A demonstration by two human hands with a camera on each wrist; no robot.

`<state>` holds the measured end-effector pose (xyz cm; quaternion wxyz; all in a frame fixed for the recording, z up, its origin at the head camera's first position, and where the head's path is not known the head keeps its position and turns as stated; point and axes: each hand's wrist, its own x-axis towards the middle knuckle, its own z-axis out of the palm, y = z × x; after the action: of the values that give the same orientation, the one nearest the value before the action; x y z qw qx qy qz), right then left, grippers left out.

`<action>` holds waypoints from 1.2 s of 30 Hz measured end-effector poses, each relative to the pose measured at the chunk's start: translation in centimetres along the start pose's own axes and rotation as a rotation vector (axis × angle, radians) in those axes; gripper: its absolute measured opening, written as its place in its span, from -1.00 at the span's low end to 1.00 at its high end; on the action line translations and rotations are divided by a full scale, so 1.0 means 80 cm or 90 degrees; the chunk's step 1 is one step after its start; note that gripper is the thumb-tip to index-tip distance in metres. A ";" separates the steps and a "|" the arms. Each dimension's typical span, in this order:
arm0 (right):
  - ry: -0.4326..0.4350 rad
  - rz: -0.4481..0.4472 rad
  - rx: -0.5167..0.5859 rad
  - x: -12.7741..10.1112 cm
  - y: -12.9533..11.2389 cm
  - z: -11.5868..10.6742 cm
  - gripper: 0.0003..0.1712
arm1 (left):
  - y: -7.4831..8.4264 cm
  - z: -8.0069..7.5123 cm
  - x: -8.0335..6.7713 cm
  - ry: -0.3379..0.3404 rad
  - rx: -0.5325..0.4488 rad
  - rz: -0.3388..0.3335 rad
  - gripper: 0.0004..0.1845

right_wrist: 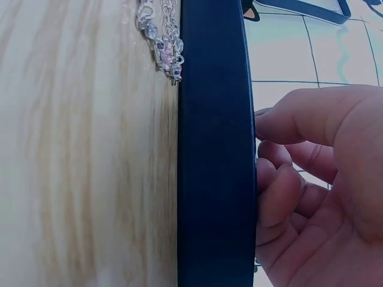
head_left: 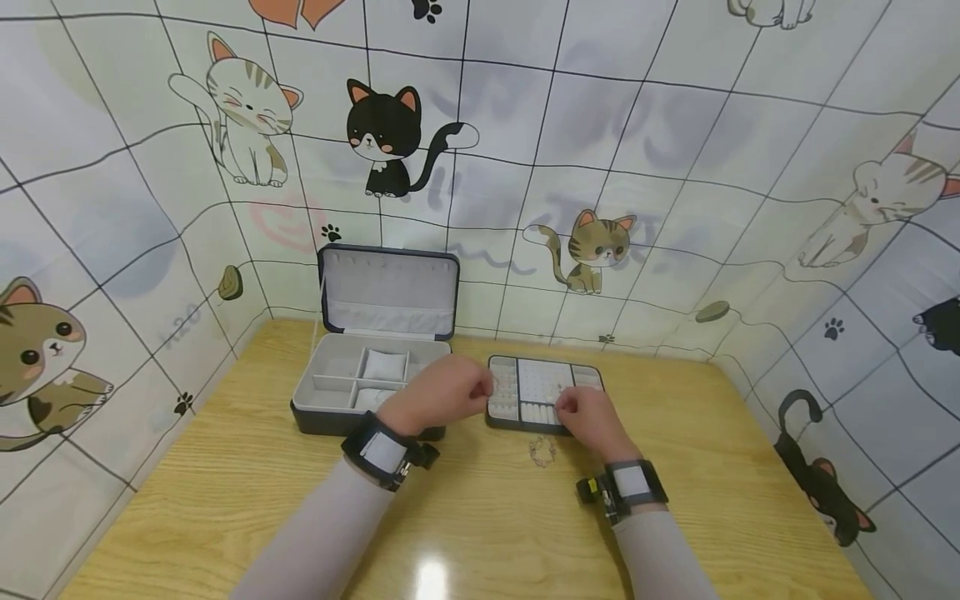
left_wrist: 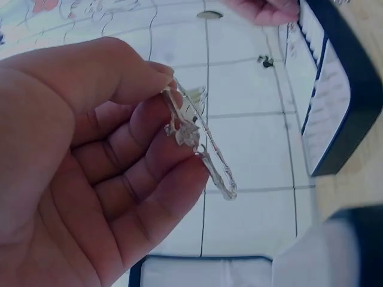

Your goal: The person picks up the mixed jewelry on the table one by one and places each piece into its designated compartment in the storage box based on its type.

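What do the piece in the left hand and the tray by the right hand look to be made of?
The clip pinched by the left hand looks like shiny silver-toned metal with small clear stones, though it could be plastic. The tray has a smooth, matte dark rim, probably faux leather, and a pale fabric-like lining.

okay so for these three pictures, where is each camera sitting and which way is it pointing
Head: worn on the head, looks forward and down at the wooden table, the open jewelry box and the tray insert; both forearms and hands show.
Left wrist: on the left wrist, looks along the palm at the left hand pinching a silver hair clip.
Right wrist: on the right wrist, looks low across the table at the tray's dark side wall; the right hand touches it.
Shared: head and right wrist both show the tray and the silver chain.
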<state>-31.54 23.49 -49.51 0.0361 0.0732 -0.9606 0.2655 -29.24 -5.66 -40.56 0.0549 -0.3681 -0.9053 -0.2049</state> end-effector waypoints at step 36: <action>0.007 -0.002 -0.005 0.001 0.002 0.004 -0.92 | -0.074 -0.024 -0.019 0.038 0.009 -0.140 -0.86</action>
<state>-31.65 23.45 -49.86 0.0422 0.0732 -0.9614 0.2619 -32.29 -11.26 -41.14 0.0614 -0.2601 -0.9395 -0.2142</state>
